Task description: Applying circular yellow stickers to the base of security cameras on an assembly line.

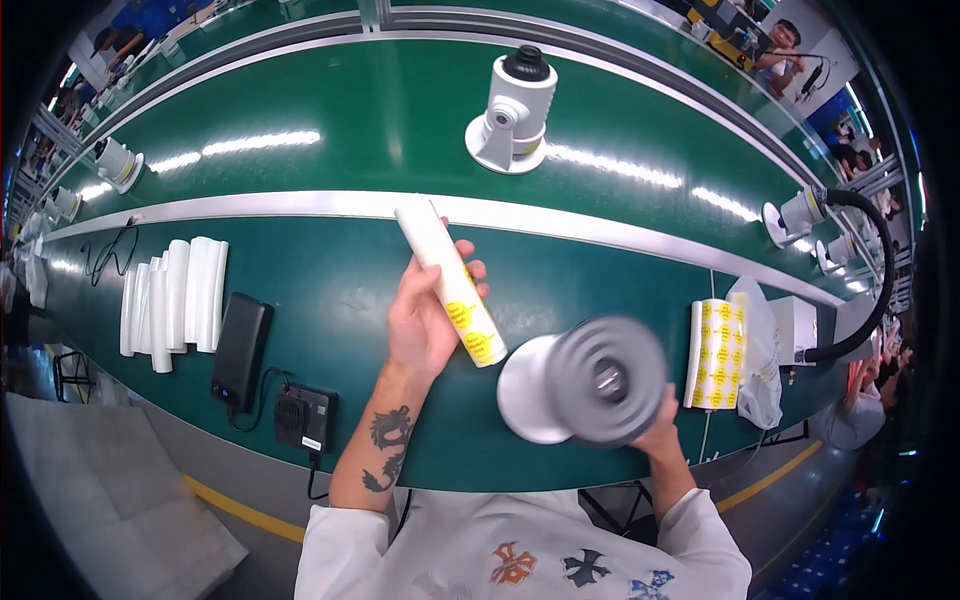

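Observation:
My left hand (420,320) grips a long white strip of backing paper (452,285) carrying round yellow stickers near its lower end; the strip sticks up over the table's inner metal rail. My right hand (655,425) holds a white camera-like device (585,380) from below, its round grey base turned up toward me and blurred by motion. The strip's lower end lies just left of the device.
A similar white camera (512,112) stands on the green conveyor belt (330,140); more sit along it at left (118,162) and right (795,215). White strips (172,295), a black power bank (241,350), a black box (306,418), a yellow sticker sheet (718,352).

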`<action>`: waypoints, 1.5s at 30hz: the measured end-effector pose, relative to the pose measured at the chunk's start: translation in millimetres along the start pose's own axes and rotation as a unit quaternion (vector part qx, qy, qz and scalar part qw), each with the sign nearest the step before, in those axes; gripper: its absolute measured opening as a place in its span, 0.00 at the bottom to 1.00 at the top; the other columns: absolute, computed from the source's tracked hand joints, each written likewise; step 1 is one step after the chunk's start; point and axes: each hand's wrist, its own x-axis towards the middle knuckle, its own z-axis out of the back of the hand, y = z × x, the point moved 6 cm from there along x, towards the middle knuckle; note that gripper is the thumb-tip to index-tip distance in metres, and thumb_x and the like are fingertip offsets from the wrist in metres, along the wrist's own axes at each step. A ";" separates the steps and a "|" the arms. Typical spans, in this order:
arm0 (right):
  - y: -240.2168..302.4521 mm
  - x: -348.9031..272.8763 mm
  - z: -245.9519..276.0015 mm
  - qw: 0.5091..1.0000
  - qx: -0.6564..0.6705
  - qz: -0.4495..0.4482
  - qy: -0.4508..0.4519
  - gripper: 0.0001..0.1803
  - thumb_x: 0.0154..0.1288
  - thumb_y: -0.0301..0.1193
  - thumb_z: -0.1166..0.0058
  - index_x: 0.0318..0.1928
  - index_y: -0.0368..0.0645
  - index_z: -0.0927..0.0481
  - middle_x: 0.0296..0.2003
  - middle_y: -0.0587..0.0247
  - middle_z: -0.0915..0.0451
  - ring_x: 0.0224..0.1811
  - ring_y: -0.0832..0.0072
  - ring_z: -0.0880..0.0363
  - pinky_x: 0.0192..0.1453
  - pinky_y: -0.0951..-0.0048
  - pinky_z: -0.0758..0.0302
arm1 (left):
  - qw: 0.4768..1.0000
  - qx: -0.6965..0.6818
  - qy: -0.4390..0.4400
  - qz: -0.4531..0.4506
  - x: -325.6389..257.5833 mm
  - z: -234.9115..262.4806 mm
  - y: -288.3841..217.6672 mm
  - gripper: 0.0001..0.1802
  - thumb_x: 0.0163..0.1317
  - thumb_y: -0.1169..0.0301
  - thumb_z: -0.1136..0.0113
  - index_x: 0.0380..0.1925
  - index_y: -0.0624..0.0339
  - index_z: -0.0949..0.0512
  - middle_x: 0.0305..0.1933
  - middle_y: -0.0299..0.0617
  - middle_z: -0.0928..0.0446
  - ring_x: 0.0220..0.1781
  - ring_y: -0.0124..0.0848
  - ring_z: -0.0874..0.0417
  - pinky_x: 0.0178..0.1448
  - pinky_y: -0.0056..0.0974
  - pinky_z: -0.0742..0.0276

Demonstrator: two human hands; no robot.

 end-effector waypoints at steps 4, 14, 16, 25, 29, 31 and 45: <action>33.3 13.9 -33.3 0.979 0.153 0.088 0.099 0.25 0.40 0.39 0.27 0.35 0.38 0.23 0.34 0.60 0.20 0.25 0.69 0.20 0.24 0.75 0.27 | 0.998 -0.008 0.056 0.035 5.2 -16.8 15.1 0.31 0.61 0.63 0.49 0.63 0.59 0.42 0.47 0.44 0.31 0.48 0.39 0.28 0.53 0.43 0.32; 27.9 50.1 -0.8 0.967 0.229 0.019 0.106 0.22 0.44 0.21 0.37 0.45 0.38 0.20 0.45 0.54 0.20 0.39 0.65 0.20 0.36 0.73 0.25 | 0.982 0.130 0.132 0.049 -2.4 -61.2 35.1 0.27 0.68 0.57 0.55 0.63 0.49 0.46 0.42 0.46 0.30 0.46 0.43 0.25 0.55 0.57 0.27; 31.5 64.4 20.6 0.988 0.147 0.026 -0.041 0.20 0.45 0.20 0.34 0.43 0.39 0.18 0.40 0.56 0.21 0.37 0.67 0.21 0.37 0.75 0.24 | 0.983 0.108 0.148 0.010 -1.5 -71.9 37.2 0.26 0.68 0.65 0.52 0.62 0.57 0.47 0.43 0.48 0.28 0.51 0.39 0.25 0.59 0.52 0.29; 52.5 93.0 -3.9 0.991 0.033 0.013 -0.126 0.18 0.46 0.22 0.31 0.41 0.41 0.17 0.34 0.63 0.22 0.32 0.72 0.23 0.31 0.76 0.24 | 0.974 0.160 0.153 -0.039 -7.0 -76.1 39.2 0.18 0.63 0.70 0.43 0.50 0.60 0.36 0.45 0.46 0.27 0.54 0.38 0.25 0.61 0.48 0.29; 51.2 91.5 -3.5 0.987 0.046 0.017 -0.156 0.15 0.46 0.22 0.31 0.37 0.40 0.17 0.33 0.62 0.20 0.31 0.72 0.21 0.31 0.75 0.23 | 0.976 0.177 0.122 -0.020 -10.4 -75.5 36.5 0.16 0.63 0.71 0.42 0.46 0.60 0.35 0.44 0.46 0.25 0.54 0.40 0.23 0.58 0.47 0.26; 55.0 92.7 -2.4 0.986 0.037 0.028 -0.159 0.14 0.46 0.22 0.31 0.36 0.39 0.17 0.33 0.62 0.20 0.31 0.72 0.20 0.31 0.75 0.23 | 0.971 0.187 0.145 -0.038 -10.4 -76.2 35.3 0.15 0.62 0.72 0.42 0.45 0.59 0.35 0.42 0.46 0.23 0.53 0.40 0.22 0.56 0.46 0.24; 61.5 92.7 -5.7 0.988 0.016 0.030 -0.149 0.11 0.46 0.21 0.32 0.32 0.39 0.18 0.34 0.61 0.18 0.29 0.70 0.19 0.28 0.75 0.24 | 0.967 0.222 0.094 -0.081 -18.5 -77.2 31.5 0.15 0.61 0.75 0.41 0.45 0.62 0.34 0.40 0.45 0.23 0.51 0.38 0.22 0.57 0.44 0.25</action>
